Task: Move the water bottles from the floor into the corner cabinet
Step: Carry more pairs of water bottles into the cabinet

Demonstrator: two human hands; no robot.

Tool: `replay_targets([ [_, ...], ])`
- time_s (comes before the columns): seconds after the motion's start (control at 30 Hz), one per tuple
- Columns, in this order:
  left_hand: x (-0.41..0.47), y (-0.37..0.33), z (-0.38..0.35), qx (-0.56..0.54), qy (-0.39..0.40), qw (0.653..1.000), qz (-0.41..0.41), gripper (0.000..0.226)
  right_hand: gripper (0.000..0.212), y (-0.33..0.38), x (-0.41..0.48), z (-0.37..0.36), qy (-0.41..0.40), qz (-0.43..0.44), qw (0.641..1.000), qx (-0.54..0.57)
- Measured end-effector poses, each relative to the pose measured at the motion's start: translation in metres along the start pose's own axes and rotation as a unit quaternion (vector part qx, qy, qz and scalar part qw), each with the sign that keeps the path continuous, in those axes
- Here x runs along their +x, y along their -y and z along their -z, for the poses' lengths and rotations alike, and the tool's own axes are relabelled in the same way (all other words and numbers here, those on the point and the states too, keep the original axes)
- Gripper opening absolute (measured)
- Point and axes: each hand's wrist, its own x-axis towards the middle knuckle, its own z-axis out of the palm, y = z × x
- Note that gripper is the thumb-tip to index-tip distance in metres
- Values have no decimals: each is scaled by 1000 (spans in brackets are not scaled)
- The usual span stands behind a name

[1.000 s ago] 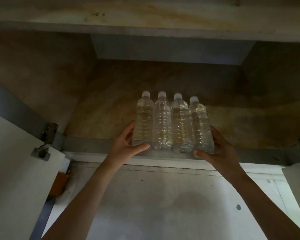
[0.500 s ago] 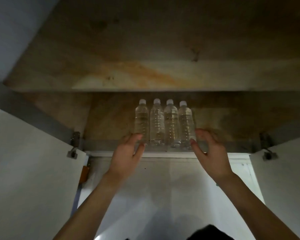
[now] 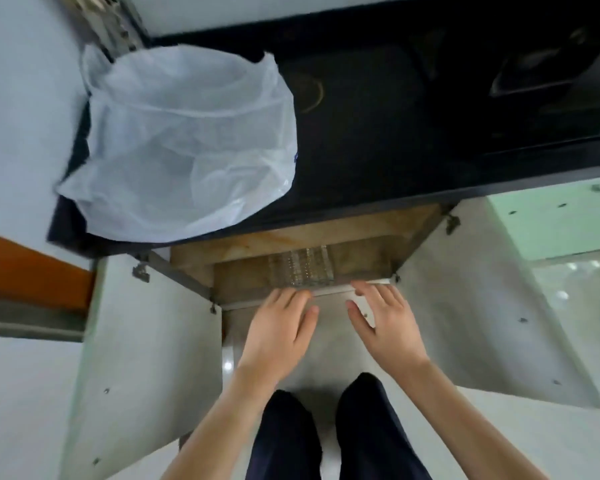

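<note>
Several clear water bottles [image 3: 303,266] stand side by side inside the low corner cabinet [image 3: 361,261], just behind its front edge; only their lower parts show under the counter. My left hand [image 3: 279,327] hovers in front of the cabinet with fingers relaxed and straight, holding nothing. My right hand [image 3: 383,318] is beside it, fingers spread and empty, over the cabinet's front edge. Neither hand touches the bottles.
Both cabinet doors stand open, the left door [image 3: 146,358] and the right door [image 3: 482,323]. A black countertop [image 3: 378,140] overhangs the cabinet, with a white plastic bag [image 3: 187,143] on its left. My legs in dark trousers [image 3: 323,434] are below on the pale floor.
Both hands let go of the bottles and drew back out of the cabinet. The view rose from inside the cabinet to above the counter; the bottles stay in place.
</note>
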Motion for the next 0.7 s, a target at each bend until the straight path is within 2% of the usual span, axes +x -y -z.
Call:
replay_targets([
  [0.17, -24, -95, 115, -12, -24, 996, -79, 44, 47, 75, -34, 138, -65, -27, 997, -23],
  [0.3, -35, -131, 151, -1, -32, 985, -172, 48, 48, 100, -66, 199, -135, -47, 987, -76],
  [0.4, -41, -141, 145, 4, 7, 975, -224, 51, 46, 101, -107, 212, -184, -89, 972, -113],
  [0.47, -47, -143, 127, 21, 51, 964, -261, 55, 47, 93, -146, 207, -199, -149, 961, -123],
  [0.63, -71, -151, 75, 55, 150, 937, -310, 70, 59, 70, -246, 180, -185, -306, 923, -141],
  [0.7, -80, -167, 55, 66, 188, 920, -338, 67, 60, 60, -278, 177, -179, -359, 906, -134],
])
